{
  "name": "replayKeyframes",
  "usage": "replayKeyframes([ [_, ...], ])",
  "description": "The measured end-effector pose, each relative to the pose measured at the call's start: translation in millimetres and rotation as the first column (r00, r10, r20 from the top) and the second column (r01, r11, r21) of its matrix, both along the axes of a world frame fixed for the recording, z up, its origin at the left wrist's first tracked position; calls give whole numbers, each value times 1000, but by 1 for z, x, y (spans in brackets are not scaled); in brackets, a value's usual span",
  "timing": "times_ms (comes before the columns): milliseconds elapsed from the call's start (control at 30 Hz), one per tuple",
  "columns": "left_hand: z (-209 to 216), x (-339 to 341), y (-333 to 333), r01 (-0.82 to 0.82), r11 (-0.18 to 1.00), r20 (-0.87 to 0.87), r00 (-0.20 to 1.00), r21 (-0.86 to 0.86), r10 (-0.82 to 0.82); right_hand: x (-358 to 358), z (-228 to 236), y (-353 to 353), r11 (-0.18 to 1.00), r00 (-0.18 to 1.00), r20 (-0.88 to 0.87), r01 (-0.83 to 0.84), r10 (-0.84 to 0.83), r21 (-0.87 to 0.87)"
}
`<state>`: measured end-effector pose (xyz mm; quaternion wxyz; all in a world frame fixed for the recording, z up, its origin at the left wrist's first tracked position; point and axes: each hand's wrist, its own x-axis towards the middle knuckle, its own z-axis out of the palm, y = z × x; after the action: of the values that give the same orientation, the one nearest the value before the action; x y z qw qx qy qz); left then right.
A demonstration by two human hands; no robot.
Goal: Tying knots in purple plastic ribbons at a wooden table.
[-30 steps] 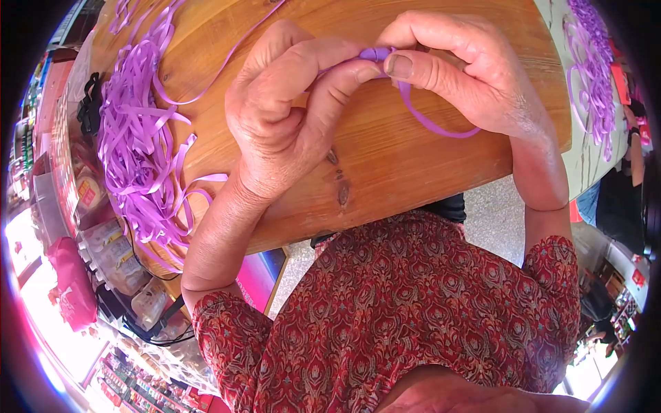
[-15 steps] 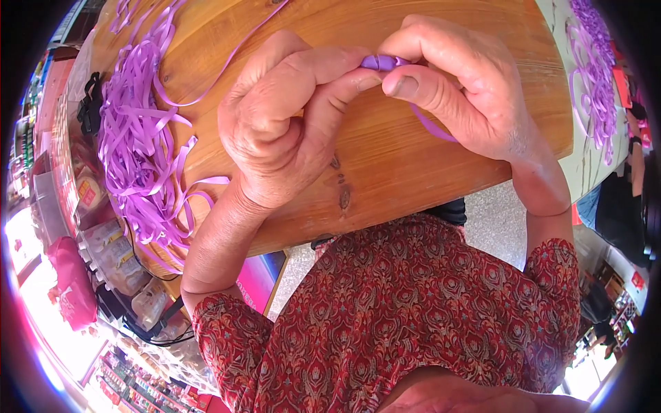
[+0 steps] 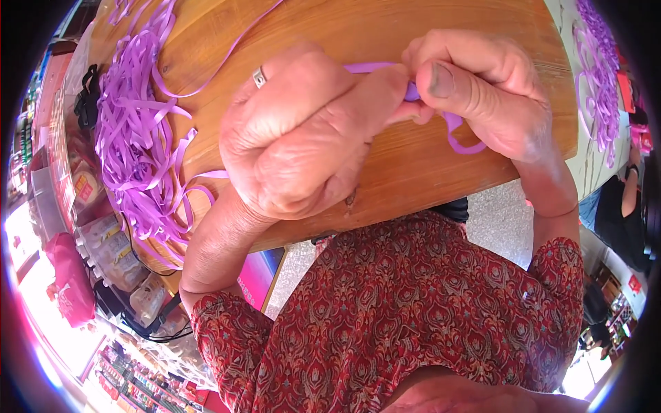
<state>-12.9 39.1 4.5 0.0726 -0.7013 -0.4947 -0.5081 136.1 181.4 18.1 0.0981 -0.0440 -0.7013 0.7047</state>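
Over the wooden table, my left hand [image 3: 303,131] and my right hand [image 3: 485,93] meet at the fingertips. Between them is a purple ribbon [image 3: 465,143]; a small folded bit of it shows at the pinch. One length runs out behind my left fingers, and a loop hangs beneath my right thumb. My left hand is curled with its back turned up, a ring on one finger, so its fingertips are partly hidden. The thumb and fingers of my right hand press together on the ribbon. Left of my left hand lies a heap of purple ribbons [image 3: 141,138].
The wooden table [image 3: 406,172] has a curved edge towards me. Another pile of purple ribbon [image 3: 597,82] lies on a pale surface at right. A black strap [image 3: 87,100], clear plastic packets [image 3: 117,251] and a pink pouch [image 3: 72,279] are at far left. A person [image 3: 620,213] stands at far right.
My left hand has rolled over, its back now upward, and shifted right. My right hand moved slightly right and down. The folded purple piece, plainly visible before, is now mostly covered by fingers.
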Motion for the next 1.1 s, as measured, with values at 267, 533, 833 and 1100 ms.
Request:
replayKeyframes([
  [267,2,2,-8,-67,998,-112,992,-16,65,0,19,-7,867,994,-83,100,-67,489],
  [533,-3,2,-2,36,998,-107,994,52,-30,5,25,-7,891,999,17,17,-28,454],
  [833,4,5,6,-14,992,148,988,-129,34,6,39,10,991,874,484,104,-53,-81],
  [1100,3,7,-2,-36,969,226,970,-246,94,11,44,12,968,920,391,127,-32,-218],
])
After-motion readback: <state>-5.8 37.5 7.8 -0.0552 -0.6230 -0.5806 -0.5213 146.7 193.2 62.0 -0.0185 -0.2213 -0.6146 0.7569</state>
